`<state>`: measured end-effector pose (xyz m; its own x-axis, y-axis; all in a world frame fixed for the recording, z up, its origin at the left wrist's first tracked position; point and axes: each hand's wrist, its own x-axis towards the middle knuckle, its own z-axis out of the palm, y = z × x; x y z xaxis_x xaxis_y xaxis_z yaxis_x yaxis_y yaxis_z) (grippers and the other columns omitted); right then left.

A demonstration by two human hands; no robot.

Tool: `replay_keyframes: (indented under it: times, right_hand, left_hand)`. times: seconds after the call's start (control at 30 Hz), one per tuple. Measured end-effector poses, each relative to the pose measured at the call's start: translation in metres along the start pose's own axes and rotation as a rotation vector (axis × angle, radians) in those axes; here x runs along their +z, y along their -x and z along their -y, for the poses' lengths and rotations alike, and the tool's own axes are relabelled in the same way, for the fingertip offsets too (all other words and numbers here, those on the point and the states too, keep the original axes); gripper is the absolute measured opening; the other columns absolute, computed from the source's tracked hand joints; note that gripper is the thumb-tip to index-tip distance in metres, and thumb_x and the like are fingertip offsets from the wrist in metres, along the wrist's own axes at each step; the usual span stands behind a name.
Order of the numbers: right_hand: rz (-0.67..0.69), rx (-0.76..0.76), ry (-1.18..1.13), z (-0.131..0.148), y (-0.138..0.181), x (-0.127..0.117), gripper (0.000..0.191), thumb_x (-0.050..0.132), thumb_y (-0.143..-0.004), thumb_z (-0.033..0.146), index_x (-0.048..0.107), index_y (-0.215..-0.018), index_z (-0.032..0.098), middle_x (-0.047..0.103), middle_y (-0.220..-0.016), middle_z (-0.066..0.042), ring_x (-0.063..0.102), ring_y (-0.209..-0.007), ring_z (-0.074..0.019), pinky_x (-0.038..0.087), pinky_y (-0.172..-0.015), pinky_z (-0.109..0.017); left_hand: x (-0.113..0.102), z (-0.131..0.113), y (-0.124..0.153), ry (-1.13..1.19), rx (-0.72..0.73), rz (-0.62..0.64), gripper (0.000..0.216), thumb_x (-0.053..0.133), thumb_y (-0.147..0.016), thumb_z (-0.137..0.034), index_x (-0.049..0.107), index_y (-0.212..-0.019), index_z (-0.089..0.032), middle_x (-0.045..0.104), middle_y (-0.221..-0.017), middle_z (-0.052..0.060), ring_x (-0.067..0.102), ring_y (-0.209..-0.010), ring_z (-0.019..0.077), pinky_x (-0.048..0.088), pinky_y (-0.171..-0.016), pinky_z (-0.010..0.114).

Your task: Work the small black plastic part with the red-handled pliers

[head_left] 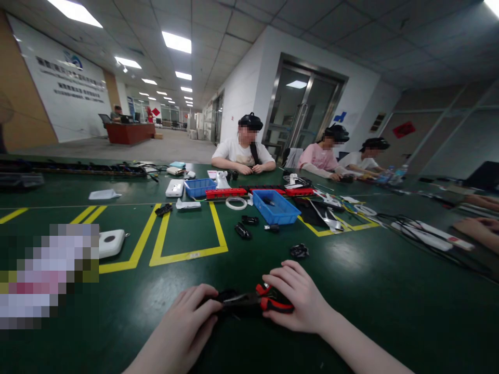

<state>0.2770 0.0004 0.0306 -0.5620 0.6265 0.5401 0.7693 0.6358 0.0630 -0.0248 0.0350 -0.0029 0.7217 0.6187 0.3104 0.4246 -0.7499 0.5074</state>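
Note:
Red-and-black handled pliers (254, 300) lie low over the green table, with their jaws pointing left. My right hand (298, 298) is closed round the handles, its fingers over the upper grip and the thumb by the lower one. At the jaw end, my left hand (191, 317) pinches a small dark piece (226, 295); its kind is unclear against the dark table, and the fingers partly hide it. Beyond my right hand lies a coiled black cable (299, 250). Two more black cable bundles (243, 231) (250, 220) sit farther off.
A blue bin (276, 221) stands mid-table, near a black connector (272, 228). Yellow tape (189, 257) marks the tabletop. A white box-shaped device (111, 244) is at left; white power strips (423, 236) and cables lie at right. Several people sit around the table.

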Motion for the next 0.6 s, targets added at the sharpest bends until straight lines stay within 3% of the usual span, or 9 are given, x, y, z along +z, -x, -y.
replay_keyframes:
  times: [0.17,0.6]
  right_hand:
    - [0.016,0.007,-0.038,0.001,0.0,-0.001,0.049,0.07,-0.077,0.048,0.062,-0.113,0.016,0.07,-0.096,-0.01,0.066,-0.084,-0.0222,0.048,-0.081,-0.041]
    - [0.05,0.002,-0.054,0.001,0.003,-0.004,0.048,0.07,-0.078,0.048,0.062,-0.112,0.016,0.068,-0.095,-0.01,0.063,-0.083,-0.0225,0.048,-0.077,-0.04]
  left_hand:
    - [0.0,-0.005,0.002,-0.015,-0.035,-0.017,0.032,0.045,-0.095,-0.011,0.06,-0.118,-0.029,0.056,-0.124,0.006,0.058,-0.109,0.0245,0.053,-0.094,0.047]
    - [-0.003,-0.012,0.003,-0.01,-0.023,0.01,0.03,0.04,-0.096,-0.01,0.06,-0.113,-0.025,0.056,-0.126,0.007,0.058,-0.109,0.0233,0.054,-0.094,0.045]
